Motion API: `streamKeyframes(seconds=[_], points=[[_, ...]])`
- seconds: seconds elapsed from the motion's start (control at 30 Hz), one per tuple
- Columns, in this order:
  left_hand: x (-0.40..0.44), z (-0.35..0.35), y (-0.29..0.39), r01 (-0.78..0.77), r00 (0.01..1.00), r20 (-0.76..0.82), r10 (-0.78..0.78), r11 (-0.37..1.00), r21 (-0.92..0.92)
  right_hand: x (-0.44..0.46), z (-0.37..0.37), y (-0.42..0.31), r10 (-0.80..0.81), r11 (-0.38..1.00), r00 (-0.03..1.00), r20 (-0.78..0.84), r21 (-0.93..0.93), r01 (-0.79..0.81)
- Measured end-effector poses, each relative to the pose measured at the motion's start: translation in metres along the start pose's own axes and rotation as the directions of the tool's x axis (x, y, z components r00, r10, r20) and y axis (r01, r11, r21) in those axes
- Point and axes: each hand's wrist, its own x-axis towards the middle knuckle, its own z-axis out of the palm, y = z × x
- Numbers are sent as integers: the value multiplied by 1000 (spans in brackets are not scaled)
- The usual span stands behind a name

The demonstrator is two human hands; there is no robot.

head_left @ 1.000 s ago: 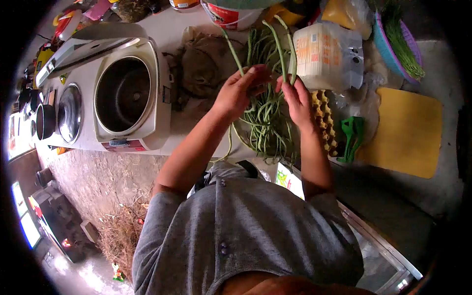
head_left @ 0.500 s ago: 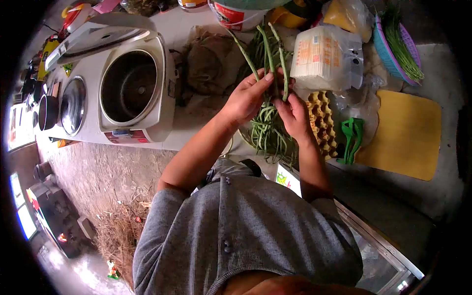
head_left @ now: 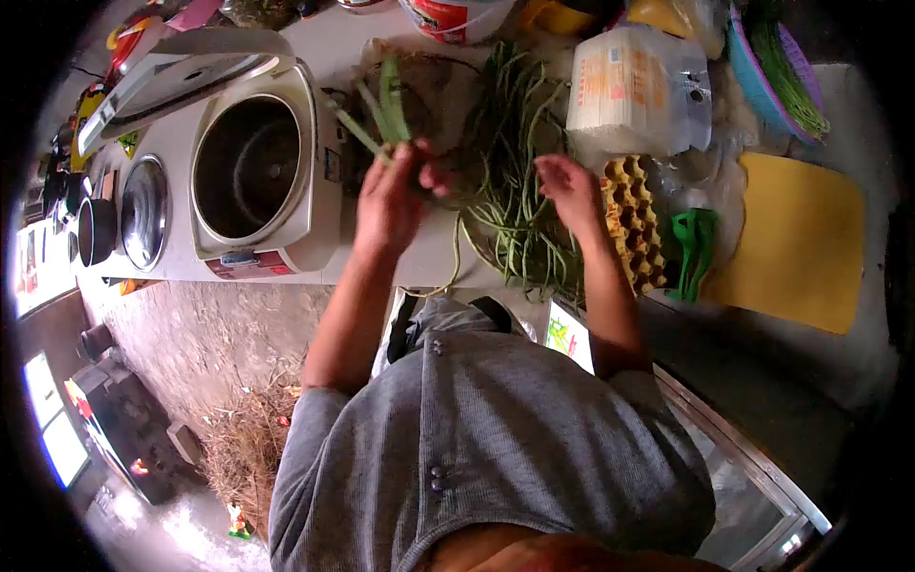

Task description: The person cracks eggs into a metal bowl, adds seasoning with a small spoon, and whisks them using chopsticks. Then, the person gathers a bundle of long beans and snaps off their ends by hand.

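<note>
Green and slender, the few long beans [head_left: 393, 110] in our left hand [head_left: 389, 205] show against the brown cloth sack [head_left: 437, 91], between the rice cooker [head_left: 321, 212] on the left and the heap of beans [head_left: 515, 143] on the right. We grasp them by their near ends, thumb against fingers, probably so that the lengths sit together as one small bunch. Their long axis runs near to far: the free ends point to the far side, some almost straight and close together, one fanned out toward the far left, in the cooker's direction. Our right hand [head_left: 572, 195] is released, its fingers loosely parted and no bean to be seen in it; it hovers at the right edge of the heap, just beside the egg tray [head_left: 631, 224], and we cannot tell whether a fingertip touches a strand. The heap lies on the white counter [head_left: 434, 253] in front of us, likely placed there so both hands reach it easily, its strands running mostly near to far, with one curling out to the near left. To its right sits a plastic-wrapped package [head_left: 620, 95].
</note>
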Motion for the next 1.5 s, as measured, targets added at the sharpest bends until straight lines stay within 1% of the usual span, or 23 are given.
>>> streamKeyframes(seconds=[0.03,0.1,0.13,0.17,0.2,0.23,0.3,0.33,0.4,0.43,0.5,0.6,0.7,0.77,0.8,0.9,0.97,1.1,1.17,1.3,1.4,1.43,1.5], points=[[-6,-7,7,-20,1000,-12,20,1000,-12,12,-8,29,-23,1000,1000,-19,13,23],[-19,-5,21,-59,985,-164,57,998,-9,33,-16,58,-173,984,984,-42,-37,172],[-21,-19,22,-56,994,-98,52,997,-47,45,-13,63,-169,985,985,-42,-36,168],[-24,-27,25,-64,997,-51,63,998,-25,57,-7,67,-144,978,988,-46,-156,135],[-28,-25,29,-72,996,-51,70,996,-44,66,0,69,-119,957,992,-52,-273,100],[-30,-21,33,-80,996,-51,77,995,-64,73,9,63,-115,957,992,-52,-272,97],[-30,-22,36,-103,994,-27,102,994,-40,89,25,51,-130,868,991,-4,-483,112],[-30,-22,37,-129,992,0,129,992,-18,100,31,60,-128,869,992,-3,-482,111],[-27,-17,37,-161,985,-61,159,987,-28,122,44,89,-172,750,985,-4,-649,128],[-26,-15,38,-194,975,-121,188,980,-37,126,46,97,-171,751,985,-3,-648,128],[-22,-13,44,-197,979,-73,191,976,-89,130,47,107,-183,707,971,-153,-707,22],[-20,-4,55,-247,968,7,250,960,-133,135,29,112,-234,768,967,-105,-630,118],[-19,-4,62,-341,940,4,341,939,-52,140,18,125,-178,844,966,-185,-533,53],[-18,5,69,-332,935,65,349,924,-189,143,13,131,-144,850,974,-172,-526,33],[-16,6,73,-373,914,127,386,921,-117,141,12,126,-124,822,979,-163,-569,10],[-12,8,81,-335,912,180,369,922,-192,127,15,88,-77,750,986,-145,-660,-39],[-7,11,80,-385,895,194,401,916,-115,124,22,75,-51,705,990,-134,-707,-60],[-2,16,76,-389,904,158,397,918,-79,129,39,84,-106,709,993,-51,-704,40],[-1,21,77,-401,904,148,400,916,-27,135,47,91,153,635,985,-80,-756,-160],[5,26,86,-423,876,221,428,903,-74,138,51,114,86,697,995,-42,-712,-90],[9,39,98,-437,847,268,460,888,-143,128,53,92,-17,563,999,-50,-826,-32],[10,43,101,-433,835,284,472,881,-192,129,53,94,-25,568,999,-46,-823,-24],[14,48,106,-438,817,309,486,873,-216,129,50,92,141,727,978,-152,-655,-207]])
